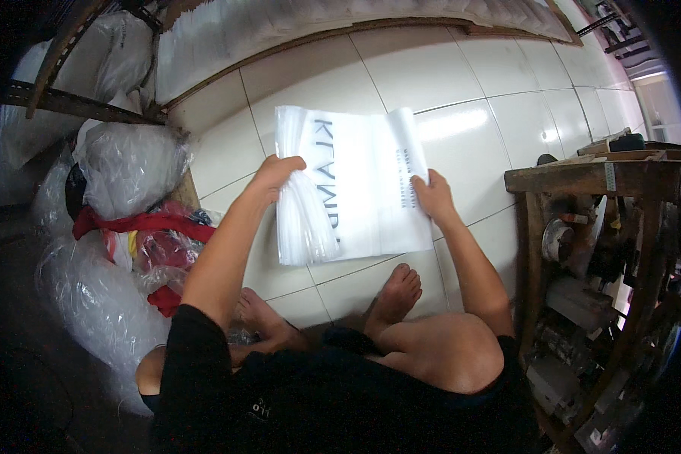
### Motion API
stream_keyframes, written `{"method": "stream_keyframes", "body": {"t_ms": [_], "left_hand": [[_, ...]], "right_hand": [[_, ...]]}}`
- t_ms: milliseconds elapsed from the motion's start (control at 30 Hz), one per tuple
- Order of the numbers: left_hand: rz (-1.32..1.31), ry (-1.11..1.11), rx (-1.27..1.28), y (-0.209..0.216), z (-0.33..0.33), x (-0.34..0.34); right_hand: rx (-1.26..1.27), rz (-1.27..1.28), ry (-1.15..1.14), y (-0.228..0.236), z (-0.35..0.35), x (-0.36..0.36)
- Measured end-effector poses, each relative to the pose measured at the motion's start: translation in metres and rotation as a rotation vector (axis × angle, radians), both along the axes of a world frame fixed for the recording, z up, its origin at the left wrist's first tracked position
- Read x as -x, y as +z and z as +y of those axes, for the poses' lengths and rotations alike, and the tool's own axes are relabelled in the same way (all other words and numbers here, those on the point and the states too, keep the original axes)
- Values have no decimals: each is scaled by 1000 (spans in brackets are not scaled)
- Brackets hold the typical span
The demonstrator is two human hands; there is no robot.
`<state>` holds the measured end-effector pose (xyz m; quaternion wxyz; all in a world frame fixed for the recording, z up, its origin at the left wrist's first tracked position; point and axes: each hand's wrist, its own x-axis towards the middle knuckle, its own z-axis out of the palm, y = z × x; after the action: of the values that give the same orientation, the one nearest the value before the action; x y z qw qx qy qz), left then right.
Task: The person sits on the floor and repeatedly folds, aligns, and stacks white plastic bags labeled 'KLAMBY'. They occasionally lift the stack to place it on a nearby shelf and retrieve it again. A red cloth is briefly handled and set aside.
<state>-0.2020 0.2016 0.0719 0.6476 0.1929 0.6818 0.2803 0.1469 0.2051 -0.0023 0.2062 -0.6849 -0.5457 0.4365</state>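
A stack of white printed plastic bags (367,189) is held up between my two hands, above the tiled floor. My left hand (278,178) grips its left edge, thumb on top, where many layers bunch and fan out in folds. On the opposite edge, my right hand (433,198) is closed with the thumb over the face and the fingers hidden behind. Dark lettering runs down the sheet's left part, with smaller print near the right edge. The stack's right side looks smooth and slightly curved.
Clear plastic bags and wrap (132,163) heap at the left, with a red cloth (140,221) among them. A wooden workbench (583,178) with cluttered shelves stands at the right. Rows of stacked white plastic (295,34) line the far side. My bare feet (396,299) rest on the tiles.
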Motion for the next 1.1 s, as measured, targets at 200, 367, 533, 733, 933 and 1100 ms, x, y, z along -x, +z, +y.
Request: {"method": "stream_keyframes", "body": {"t_ms": [200, 367, 533, 733, 933, 1100], "left_hand": [[306, 2, -17, -68, -18, 6], [344, -28, 33, -73, -12, 8], [458, -92, 75, -64, -9, 7], [346, -40, -6, -63, -12, 6], [316, -18, -21, -83, -16, 17], [344, -40, 14, -97, -13, 24]], "right_hand": [[-431, -536, 199, 20, -14, 42], [-847, -281, 1284, 23, -17, 119], [-676, -492, 1449, 21, 6, 107], [-589, -686, 1385, 31, 27, 6], [-331, -655, 1107, 62, 26, -76], [-348, -426, 194, 33, -1, -88]]}}
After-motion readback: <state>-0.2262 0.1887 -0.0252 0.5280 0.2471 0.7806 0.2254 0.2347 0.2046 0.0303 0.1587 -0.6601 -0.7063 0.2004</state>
